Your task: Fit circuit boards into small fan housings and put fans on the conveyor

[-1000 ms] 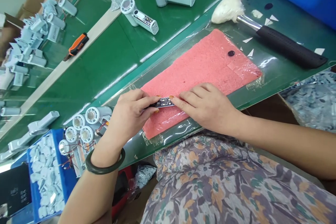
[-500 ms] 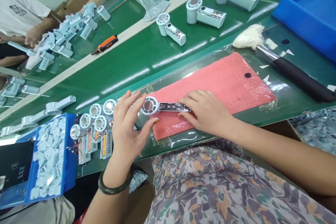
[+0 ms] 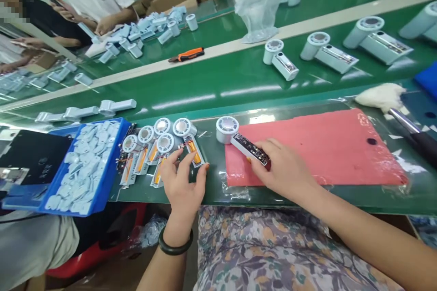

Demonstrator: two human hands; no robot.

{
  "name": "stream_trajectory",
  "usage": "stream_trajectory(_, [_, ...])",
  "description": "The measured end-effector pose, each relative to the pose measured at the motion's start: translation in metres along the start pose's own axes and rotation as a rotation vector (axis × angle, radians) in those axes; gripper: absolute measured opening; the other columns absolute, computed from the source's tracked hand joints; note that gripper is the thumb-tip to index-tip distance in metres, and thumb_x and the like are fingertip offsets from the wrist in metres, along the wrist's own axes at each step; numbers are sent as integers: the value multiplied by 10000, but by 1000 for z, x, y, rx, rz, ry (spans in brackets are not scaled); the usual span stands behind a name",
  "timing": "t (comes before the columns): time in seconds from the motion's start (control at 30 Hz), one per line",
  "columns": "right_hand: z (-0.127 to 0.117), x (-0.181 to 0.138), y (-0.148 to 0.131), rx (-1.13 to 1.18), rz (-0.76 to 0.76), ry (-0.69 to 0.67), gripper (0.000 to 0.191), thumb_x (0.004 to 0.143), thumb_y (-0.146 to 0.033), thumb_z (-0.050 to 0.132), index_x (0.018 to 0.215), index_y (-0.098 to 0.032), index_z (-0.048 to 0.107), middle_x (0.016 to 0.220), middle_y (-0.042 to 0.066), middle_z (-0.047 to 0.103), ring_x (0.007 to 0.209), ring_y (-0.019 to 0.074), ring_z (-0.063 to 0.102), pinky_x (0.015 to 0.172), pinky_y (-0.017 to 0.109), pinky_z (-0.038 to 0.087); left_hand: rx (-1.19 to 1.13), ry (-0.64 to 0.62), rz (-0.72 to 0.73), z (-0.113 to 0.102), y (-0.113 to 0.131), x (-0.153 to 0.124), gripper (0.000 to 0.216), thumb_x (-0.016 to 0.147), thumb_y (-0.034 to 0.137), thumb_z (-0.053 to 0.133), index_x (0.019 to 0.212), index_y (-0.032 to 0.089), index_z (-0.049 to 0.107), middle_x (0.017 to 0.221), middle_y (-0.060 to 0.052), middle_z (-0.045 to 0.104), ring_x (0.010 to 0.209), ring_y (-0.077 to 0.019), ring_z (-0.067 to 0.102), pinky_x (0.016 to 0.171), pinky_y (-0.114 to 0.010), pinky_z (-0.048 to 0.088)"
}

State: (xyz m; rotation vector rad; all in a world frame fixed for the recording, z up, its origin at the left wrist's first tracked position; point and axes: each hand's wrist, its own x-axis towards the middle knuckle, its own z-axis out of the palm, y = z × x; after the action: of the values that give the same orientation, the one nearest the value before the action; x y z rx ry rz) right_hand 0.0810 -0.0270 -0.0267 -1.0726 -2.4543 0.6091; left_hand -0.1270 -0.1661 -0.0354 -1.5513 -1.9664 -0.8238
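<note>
My right hand point(image 3: 285, 170) is closed round the handle end of a small white fan assembly point(image 3: 239, 138), whose round head lies just off the left edge of the pink foam pad point(image 3: 327, 145). A dark circuit board shows along the fan's handle. My left hand point(image 3: 182, 179) has its fingers spread and reaches onto a cluster of several unfinished fan units point(image 3: 160, 145) with orange batteries and wires, its fingertips touching the nearest one.
A blue bin point(image 3: 112, 177) of small white parts sits left of the cluster. Finished fans point(image 3: 327, 52) ride the green conveyor point(image 3: 211, 86) beyond. An orange-handled tool point(image 3: 187, 54), a plastic bag point(image 3: 257, 4), a brush point(image 3: 396, 104) and other people's hands at far left.
The view swung left. My left hand let go of the fan and moved left onto the cluster of units. My right hand slid the fan towards the pad's left edge.
</note>
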Motion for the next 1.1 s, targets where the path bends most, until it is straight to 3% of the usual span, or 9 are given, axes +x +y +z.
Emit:
stream_trajectory(0.13, [18,29,-23,-67,46,-11,220,940,-300,526,987,-173,699,939,96,713,854,260,666,678,345,429,19,-1,-7,3,-5,-9,250,875,255,780,1112,193,729,1277,-175,572,1162,-311,583,892,-405,537])
stream_trajectory(0.27, [36,48,-51,-214,19,-79,319,973,-313,535,1178,-119,683,1126,165,718,984,303,669,802,400,462,38,-24,7,8,-5,-16,214,885,208,763,1098,224,757,1329,-183,539,1223,-335,564,960,-455,518])
stream_trajectory(0.4, [51,47,-71,-313,-8,-101,598,993,-363,564,1512,-81,469,1242,215,689,1034,322,666,855,441,465,3,8,-20,9,-10,-20,193,909,194,728,1093,243,760,1342,-173,545,1258,-331,567,972,-452,517])
stream_trajectory(0.47, [57,43,-74,-316,-38,-95,730,971,-399,608,1584,-85,367,1225,218,691,1037,334,662,849,454,471,-20,50,-52,6,-14,-22,212,903,217,741,1115,231,744,1338,-176,565,1250,-327,578,967,-442,523])
stream_trajectory(0.57, [59,37,-69,-247,-91,-32,746,920,-418,675,1553,-108,430,1246,211,677,1092,352,643,867,478,487,-23,75,-91,2,-22,-28,316,933,213,696,1249,198,678,1302,-182,634,1216,-308,617,1008,-439,513])
stream_trajectory(0.77, [50,36,-60,-100,-345,78,360,944,-332,643,1261,-168,690,1348,148,651,1214,328,586,961,487,494,70,-125,-153,6,-33,-28,505,1016,244,536,1512,170,477,1167,-161,725,1047,-298,684,913,-426,537])
stream_trajectory(0.87, [52,38,-68,-187,-423,53,351,915,-450,694,1077,-143,745,1464,170,593,1352,380,492,1093,566,420,76,-183,-235,9,-33,-23,521,1002,274,535,1506,147,499,1060,-162,702,993,-313,670,893,-452,547])
stream_trajectory(0.97, [61,39,-79,-262,-411,20,460,882,-547,712,1021,-110,750,1562,207,502,1471,421,359,1181,635,313,64,-225,-275,13,-33,-19,492,977,272,549,1453,148,560,1142,-191,677,1080,-341,645,937,-489,546])
stream_trajectory(1.1, [72,42,-85,-263,-381,17,391,916,-441,673,1096,-102,747,1572,209,492,1512,411,305,1204,653,262,5,-255,-278,16,-39,-16,463,986,238,506,1436,156,571,1159,-184,717,1068,-322,675,928,-469,557])
